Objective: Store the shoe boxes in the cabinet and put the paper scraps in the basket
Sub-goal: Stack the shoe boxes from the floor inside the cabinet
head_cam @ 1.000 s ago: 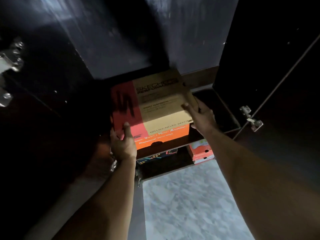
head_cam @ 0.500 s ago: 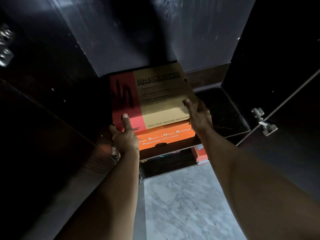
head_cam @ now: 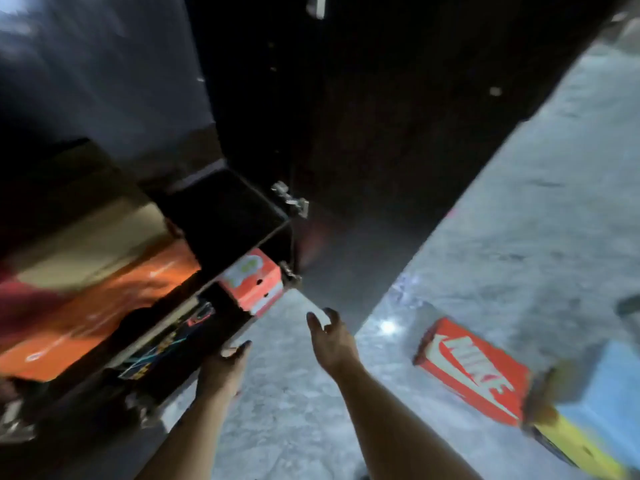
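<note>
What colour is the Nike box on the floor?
Red-orange with white lettering, on the Nike box; head view shows it.

Shoe boxes (head_cam: 472, 370): six. Hands (head_cam: 332, 341): two.

Both hands hang empty with relaxed fingers before the dark cabinet (head_cam: 263, 216): left hand (head_cam: 225, 367), right hand (head_cam: 330, 341). A red Nike box (head_cam: 474, 368) lies on the grey floor (head_cam: 519, 220). Blurred tan box (head_cam: 86, 237) rests on orange box (head_cam: 104, 306) inside.

Just the one head-worn wide-angle cam here, tilted and looking steeply down from close above both bare forearms, with the dark wooden cabinet (head_cam: 221, 209) filling the left and top, the grey marbled stone floor (head_cam: 519, 220) running off right, everything motion-blurred.
</note>
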{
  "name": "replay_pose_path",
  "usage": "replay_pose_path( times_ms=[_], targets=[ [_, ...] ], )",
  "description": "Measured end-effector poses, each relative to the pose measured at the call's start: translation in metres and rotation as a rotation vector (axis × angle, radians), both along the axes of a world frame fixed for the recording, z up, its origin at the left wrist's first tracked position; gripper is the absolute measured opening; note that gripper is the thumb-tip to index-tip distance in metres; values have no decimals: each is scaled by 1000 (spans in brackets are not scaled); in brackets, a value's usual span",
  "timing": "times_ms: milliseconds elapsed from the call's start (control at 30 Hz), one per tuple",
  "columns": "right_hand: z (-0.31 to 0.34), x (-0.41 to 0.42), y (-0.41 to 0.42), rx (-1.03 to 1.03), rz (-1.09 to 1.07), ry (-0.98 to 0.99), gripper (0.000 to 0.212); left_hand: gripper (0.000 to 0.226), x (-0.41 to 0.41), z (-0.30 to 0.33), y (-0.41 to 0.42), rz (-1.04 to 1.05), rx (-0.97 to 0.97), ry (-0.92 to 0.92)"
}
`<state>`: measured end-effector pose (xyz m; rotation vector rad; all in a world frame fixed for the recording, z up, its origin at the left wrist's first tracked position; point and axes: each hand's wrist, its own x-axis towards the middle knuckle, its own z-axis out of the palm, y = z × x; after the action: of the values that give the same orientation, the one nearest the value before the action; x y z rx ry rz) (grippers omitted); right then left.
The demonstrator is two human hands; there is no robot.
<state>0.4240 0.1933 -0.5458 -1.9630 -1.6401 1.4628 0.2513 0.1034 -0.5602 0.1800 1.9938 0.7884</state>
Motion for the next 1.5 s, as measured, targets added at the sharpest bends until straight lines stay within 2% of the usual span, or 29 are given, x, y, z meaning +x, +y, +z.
replay_pose_path(
  times_ms=[100, 333, 400, 600, 767, 900, 1000, 1167, 1233, 1333, 1500],
  targets=[
    [-20, 115, -4, -50, -185, -63, 69, 29, 91, -14, 26, -270, -47, 3],
    [-67, 355, 10, -142, -583, -168, 65, 23, 303, -53, 100, -689, -84, -83],
    [-87, 411, 16, -168, -658, -176, 64, 23, 352, -77, 123, -750, -122, -72],
    [-182, 529, 39, -287, -783, -184, 62, 47, 457, -188, 182, -869, -230, 14],
    [-286, 575, 68, -359, -805, -145, 61, 54, 504, -290, 226, -917, -207, 94],
    [-366, 596, 89, -371, -823, -108, 59, 84, 514, -373, 253, -874, -177, 194],
    [-414, 606, 96, -361, -877, -84, 70, 70, 519, -415, 263, -800, -118, 269],
    [-483, 623, 83, -366, -852, 44, 77, 50, 514, -458, 259, -688, -152, 180],
    [-491, 628, 73, -365, -836, 59, 77, 52, 509, -454, 251, -693, -169, 186],
    [-464, 628, 58, -340, -828, 63, 77, 45, 500, -425, 233, -702, -156, 186],
    [-341, 593, 33, -278, -858, 53, 62, 39, 477, -335, 187, -597, -147, 132]
  ],
)
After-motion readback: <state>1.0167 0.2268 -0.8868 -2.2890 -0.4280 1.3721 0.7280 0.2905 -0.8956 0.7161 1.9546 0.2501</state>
